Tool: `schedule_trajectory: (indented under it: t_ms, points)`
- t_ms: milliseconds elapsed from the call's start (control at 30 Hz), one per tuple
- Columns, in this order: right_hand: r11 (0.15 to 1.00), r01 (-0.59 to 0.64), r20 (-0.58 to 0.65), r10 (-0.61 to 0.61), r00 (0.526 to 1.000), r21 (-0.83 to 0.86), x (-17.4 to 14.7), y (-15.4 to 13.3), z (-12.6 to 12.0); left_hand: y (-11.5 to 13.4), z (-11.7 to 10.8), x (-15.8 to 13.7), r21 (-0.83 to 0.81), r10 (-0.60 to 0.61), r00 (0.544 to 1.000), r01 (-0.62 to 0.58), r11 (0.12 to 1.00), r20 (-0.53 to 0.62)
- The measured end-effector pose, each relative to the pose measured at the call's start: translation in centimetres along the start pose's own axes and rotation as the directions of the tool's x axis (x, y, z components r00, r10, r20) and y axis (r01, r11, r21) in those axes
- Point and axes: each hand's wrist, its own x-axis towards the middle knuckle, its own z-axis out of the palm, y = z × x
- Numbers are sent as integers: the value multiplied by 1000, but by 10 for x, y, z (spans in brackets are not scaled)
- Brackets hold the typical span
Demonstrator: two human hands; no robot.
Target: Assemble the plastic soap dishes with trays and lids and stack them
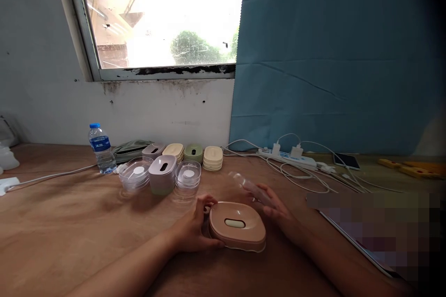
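Note:
A peach, rounded oval slotted lid (238,216) lies on the table in front of me, a cream piece showing in its slot. Some clear plastic edging peeks out under its rim. My left hand (195,229) is closed around the lid's left side, thumb at the near edge and fingers at the far one. Just beyond the lid, my right hand (273,204) grips a clear plastic piece (256,190), tilted and slightly blurred, so its exact kind is unclear. Whatever is beneath the lid stays hidden.
Stacked clear plastic trays (188,174), a lilac slotted box (162,176), a green slotted box (193,151) and cream lids (213,158) stand behind. A water bottle (101,148) is left; a power strip (287,158), cables and a phone (346,161) are right.

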Motion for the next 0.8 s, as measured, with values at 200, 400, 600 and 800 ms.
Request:
schedule_trajectory:
  t_ms: [200,400,600,800]
  points:
    - [992,-112,-266,125,956,64,9,4,-1,16,-8,1,232,21,999,-30,972,41]
    - [974,-218,-364,226,904,64,41,-18,7,25,-9,5,388,129,986,-161,907,108]
    - [975,-206,-213,218,952,78,107,-49,48,24,-8,5,439,160,979,-199,876,124]
    - [964,-265,-113,266,957,27,150,-49,95,25,-7,6,450,159,977,-208,868,145]
